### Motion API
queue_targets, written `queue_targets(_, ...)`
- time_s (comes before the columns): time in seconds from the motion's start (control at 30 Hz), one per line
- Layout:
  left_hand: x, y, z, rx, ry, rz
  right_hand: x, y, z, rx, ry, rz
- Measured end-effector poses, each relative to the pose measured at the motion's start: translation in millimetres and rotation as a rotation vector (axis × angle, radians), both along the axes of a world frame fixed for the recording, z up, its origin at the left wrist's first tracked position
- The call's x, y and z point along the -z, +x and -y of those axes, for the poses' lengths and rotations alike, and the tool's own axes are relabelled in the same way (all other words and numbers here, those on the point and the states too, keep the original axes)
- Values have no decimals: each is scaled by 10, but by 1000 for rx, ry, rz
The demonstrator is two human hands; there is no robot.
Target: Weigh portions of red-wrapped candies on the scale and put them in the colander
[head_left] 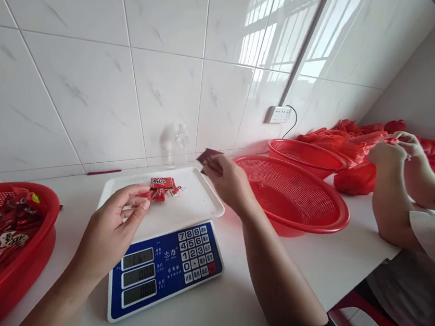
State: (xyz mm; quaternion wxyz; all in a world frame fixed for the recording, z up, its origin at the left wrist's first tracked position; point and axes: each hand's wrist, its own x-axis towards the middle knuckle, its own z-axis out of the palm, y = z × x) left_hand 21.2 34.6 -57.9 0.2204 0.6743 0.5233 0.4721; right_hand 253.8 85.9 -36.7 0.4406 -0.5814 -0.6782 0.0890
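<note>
My left hand [116, 225] is at the near left of the scale's white tray [197, 202], thumb and fingers closed round the edge of a small red packet [145, 194]. Beside its fingertips lie a larger printed red snack packet [162, 183], a smaller red packet [159, 194] and a small whitish-red piece [175, 191]. Over the tray's right edge, my right hand [227, 180] is closed on a dark red packet [207, 155], partly hidden by the fingers. Below the tray is the blue panel of the digital scale [168, 272].
Red packets fill a red basket [40, 252] at left. A wide red basket [337, 218] and another red basket [301, 147] stand at right. A clear bottle [182, 140] is by the wall. A co-worker's hands [393, 151] handle red bags [345, 146].
</note>
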Motion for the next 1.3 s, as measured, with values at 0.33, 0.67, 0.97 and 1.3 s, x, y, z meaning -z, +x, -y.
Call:
queue_targets(0.33,35,-5,-9,12,83,-81,-29,632,-74,512,-174,305)
queue_targets(0.67,49,-49,-15,15,136,-179,293,347,-242,163,-416,397)
queue_targets(0.97,166,-142,-163,50,104,-374,334,-95,-166,-70,-201,458)
queue_targets(1.3,241,-146,-212,133,58,-425,430,-321,-95,-412,-215,472)
